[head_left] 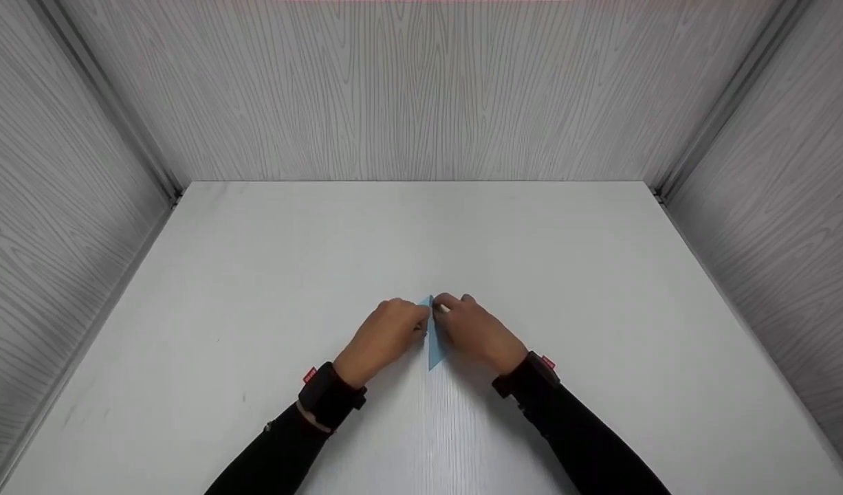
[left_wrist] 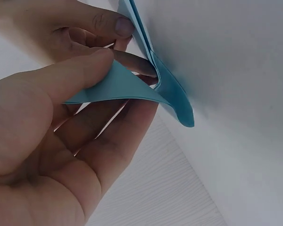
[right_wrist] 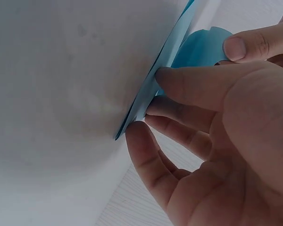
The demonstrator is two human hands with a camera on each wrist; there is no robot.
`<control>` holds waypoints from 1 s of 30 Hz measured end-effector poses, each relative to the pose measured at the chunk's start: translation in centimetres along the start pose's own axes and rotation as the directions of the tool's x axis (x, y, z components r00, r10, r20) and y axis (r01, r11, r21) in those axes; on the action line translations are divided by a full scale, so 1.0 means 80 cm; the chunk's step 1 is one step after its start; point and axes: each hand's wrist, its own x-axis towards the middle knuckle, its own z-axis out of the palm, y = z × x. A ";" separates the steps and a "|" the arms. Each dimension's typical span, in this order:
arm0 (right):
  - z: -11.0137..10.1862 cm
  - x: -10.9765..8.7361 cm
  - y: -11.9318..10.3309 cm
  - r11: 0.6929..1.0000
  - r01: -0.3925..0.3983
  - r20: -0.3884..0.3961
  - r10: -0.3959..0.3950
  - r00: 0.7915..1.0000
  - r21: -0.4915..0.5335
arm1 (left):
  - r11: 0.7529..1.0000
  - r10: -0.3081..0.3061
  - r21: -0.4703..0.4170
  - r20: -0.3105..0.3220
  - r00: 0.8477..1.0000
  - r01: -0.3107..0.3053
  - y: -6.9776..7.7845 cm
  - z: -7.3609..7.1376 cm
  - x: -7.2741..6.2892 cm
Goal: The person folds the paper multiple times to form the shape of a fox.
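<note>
A folded piece of light blue paper [head_left: 434, 348] is held between both hands near the middle of the white table. My left hand [head_left: 391, 328] pinches one flap of it between thumb and fingers; in the left wrist view that flap of paper [left_wrist: 125, 84] bends away from the rest. On the other side, my right hand [head_left: 478, 330] pinches the folded layers between thumb and fingers. The right wrist view shows a long narrow edge of the paper [right_wrist: 146, 92] close to the tabletop, with a curled part behind it. The fingers hide much of the paper.
The white tabletop [head_left: 421, 240] spreads around the hands. Grey wood-grain panels rise as a back wall [head_left: 421, 89], a left wall [head_left: 57, 206] and a right wall [head_left: 786, 206]. Dark bands with red tags sit on both wrists.
</note>
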 end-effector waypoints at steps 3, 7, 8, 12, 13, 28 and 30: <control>0.000 -0.001 0.003 1.000 0.002 0.007 -0.002 1.000 0.030 | 1.000 -0.009 -0.010 -0.014 1.000 0.009 -0.002 0.001 0.001; -0.001 -0.002 0.005 0.997 -0.012 0.013 0.011 1.000 0.071 | 1.000 -0.007 -0.016 -0.018 1.000 0.007 -0.002 0.002 0.002; -0.002 -0.002 0.006 0.996 -0.020 0.019 0.018 1.000 0.084 | 1.000 -0.007 -0.017 -0.019 1.000 0.006 -0.002 0.002 0.002; -0.004 -0.002 0.005 0.987 -0.071 0.066 0.062 0.996 0.142 | 1.000 -0.011 -0.013 -0.011 1.000 0.011 -0.001 0.002 0.003; -0.004 -0.002 0.005 0.986 -0.077 0.071 0.067 0.995 0.149 | 1.000 -0.010 -0.014 -0.006 1.000 0.010 -0.001 0.002 0.003; -0.006 -0.001 0.011 0.977 -0.067 0.104 0.047 0.993 0.203 | 0.999 0.035 0.001 0.031 0.999 -0.035 0.000 0.011 -0.002; -0.006 0.000 0.012 0.976 -0.065 0.107 0.043 0.993 0.206 | 0.999 0.035 -0.023 0.036 0.999 -0.034 -0.001 0.012 -0.002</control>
